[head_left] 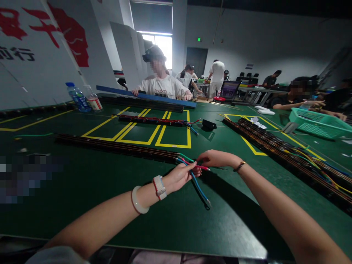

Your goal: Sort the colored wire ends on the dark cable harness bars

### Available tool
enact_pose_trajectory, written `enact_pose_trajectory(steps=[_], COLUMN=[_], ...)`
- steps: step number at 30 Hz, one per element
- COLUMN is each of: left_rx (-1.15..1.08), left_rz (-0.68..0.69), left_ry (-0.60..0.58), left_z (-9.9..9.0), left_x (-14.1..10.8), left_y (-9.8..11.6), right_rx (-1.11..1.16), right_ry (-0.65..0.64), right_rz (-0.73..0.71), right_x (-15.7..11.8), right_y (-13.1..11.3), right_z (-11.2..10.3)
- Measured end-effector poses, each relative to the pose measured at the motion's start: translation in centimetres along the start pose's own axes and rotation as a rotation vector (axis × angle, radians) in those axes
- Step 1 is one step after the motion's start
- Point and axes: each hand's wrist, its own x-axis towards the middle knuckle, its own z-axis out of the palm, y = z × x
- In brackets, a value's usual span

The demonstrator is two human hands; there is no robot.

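Red, blue and green plastic-coated wires leave the long black slotted rail; the left hand pinches some, the right hand's grip is indiscernible. Steady pinching should prevent tangling.

White wall panel, far left: large red brush-style characters, the right-hand one reading "干", the other cut off and uncertain; below, smaller black characters reading "前行"; small green lit sign high on the far white wall, marking too small to read; blue label on the blue-capped clear plastic bottle, far left on the table, lettering illegible; red-and-white label on the adjacent clear plastic bottle, likewise illegible.
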Motion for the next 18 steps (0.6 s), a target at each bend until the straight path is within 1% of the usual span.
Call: enact_pose_trajectory(steps=[2,5,7,9,12,16,18], left_rx=[0.034,0.082,0.095,0.095,0.101,0.118,0.113], left_rz=[0.011,0.041,0.053,0.045,0.031,0.037,0.032], left_ry=[-0.013,-0.044,-0.052,-0.054,-0.067,-0.111,-0.119], left_z=[0.0,-0.2,-0.2,-0.4,-0.5,-0.7,-0.7], left_x=[0.0,0.0,0.0,0.1,0.2,-0.1,-0.1], left_y=[0.0,0.0,0.1,0.1,0.1,0.1,0.2], right_rx=[-0.194,-0.593,-0.785,-0.879,-0.945,-1.019,-1.029], right_ry=[0.051,0.195,0.229,0.214,0.183,0.106,0.076], right_rz=[-0.026,-0.04,-0.085,-0.161,-0.24,-0.323,-0.356], right_x=[0.4,1.4,2.3,3.4,5.2,7.4,7.9], right_y=[-0.1,0.2,0.7,1.3,2.0,2.2,2.2], right_z=[0.1,-0.1,-0.5,-0.9,-1.2,-1.1,-0.9])
